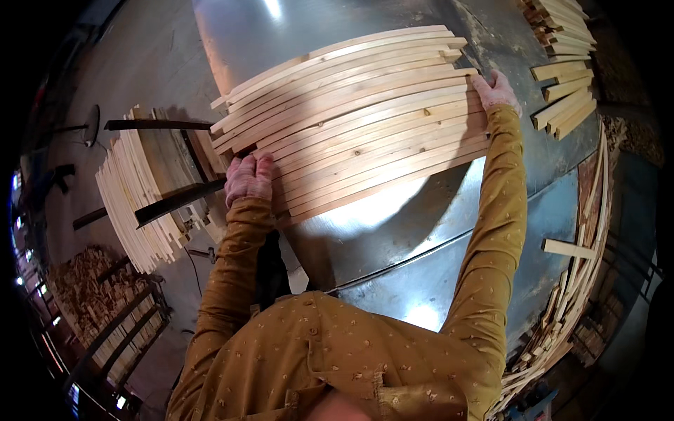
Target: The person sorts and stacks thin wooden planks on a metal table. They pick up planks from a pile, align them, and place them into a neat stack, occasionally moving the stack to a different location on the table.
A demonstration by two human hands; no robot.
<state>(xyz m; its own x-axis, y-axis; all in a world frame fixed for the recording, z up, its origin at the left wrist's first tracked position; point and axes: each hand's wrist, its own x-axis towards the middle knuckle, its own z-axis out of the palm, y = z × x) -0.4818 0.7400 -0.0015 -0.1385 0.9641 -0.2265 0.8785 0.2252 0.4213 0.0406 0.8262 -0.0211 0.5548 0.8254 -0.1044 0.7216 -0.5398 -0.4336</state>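
A row of pale wooden strips [372, 130] lies side by side on the metal tabletop [337, 256] in front of me, their ends uneven at both sides. My left hand [249, 179] is closed over the strip ends at the near left, its fingers curled and bent. At the right ends, my right hand [496, 92] grips the strips with its fingertips against the wood; its thumb is hidden. A shadow falls over the nearer strips and the metal beneath.
On the left, a stack of strips [137, 200] rests by dark metal bars [179, 202]. More short pieces [565, 98] lie at the table's far right. Long thin offcuts [586, 259] line the right edge. A pile of wood [95, 284] stands at the lower left.
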